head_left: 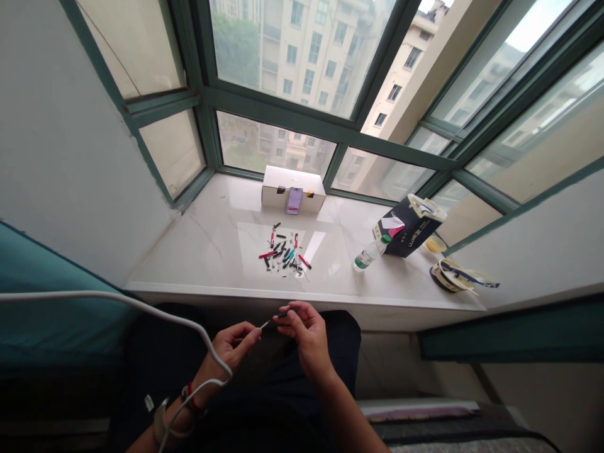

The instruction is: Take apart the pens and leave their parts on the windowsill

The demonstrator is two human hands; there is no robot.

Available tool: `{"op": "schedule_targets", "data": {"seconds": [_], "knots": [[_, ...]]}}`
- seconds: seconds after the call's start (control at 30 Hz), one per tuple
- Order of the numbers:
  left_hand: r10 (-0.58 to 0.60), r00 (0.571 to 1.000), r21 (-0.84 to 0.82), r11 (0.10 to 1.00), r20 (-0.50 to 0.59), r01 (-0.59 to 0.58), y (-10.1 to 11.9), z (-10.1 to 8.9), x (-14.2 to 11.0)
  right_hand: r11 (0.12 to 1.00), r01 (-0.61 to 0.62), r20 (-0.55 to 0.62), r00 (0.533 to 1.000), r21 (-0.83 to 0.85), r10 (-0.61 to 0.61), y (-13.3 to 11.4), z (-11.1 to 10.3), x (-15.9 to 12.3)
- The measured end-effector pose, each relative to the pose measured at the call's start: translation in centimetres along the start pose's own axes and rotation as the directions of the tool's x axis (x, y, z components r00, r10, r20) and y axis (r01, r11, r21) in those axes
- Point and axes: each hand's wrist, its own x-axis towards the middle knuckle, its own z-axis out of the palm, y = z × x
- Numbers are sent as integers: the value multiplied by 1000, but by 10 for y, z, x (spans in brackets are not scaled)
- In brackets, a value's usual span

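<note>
My left hand is closed in a pinch on a thin, light-coloured piece that looks like a pen refill. In the fingers of my right hand is a slim black pen barrel, its end pointing at the refill. The two pieces meet or nearly meet; whether one is inside the other I cannot tell. Both hands are above my lap, just in front of the sill's edge. Beyond them, a scattered pile of pen parts, black, red and teal, lies on the white marble sill.
A white box stands by the window with a small purple item against it. To the right are a plastic bottle, a dark paper bag and a food bowl. A white cable crosses my left forearm.
</note>
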Motion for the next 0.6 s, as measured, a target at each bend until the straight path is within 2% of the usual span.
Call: {"op": "schedule_targets", "data": {"seconds": [0.27,0.33,0.43,0.6], "knots": [[-51,998,-35,998,-43,49,2,-1,1,997,-76,-97,992,17,77,5,-20,22],[-50,995,-48,998,-86,46,-3,-1,1,996,-93,-142,985,7,93,11,-27,32],[-56,991,-78,996,-120,47,-13,1,3,994,-109,-219,971,-29,100,23,-38,52],[-77,990,-88,994,-117,67,-22,2,9,989,-149,-257,956,-19,139,43,-57,100]]}}
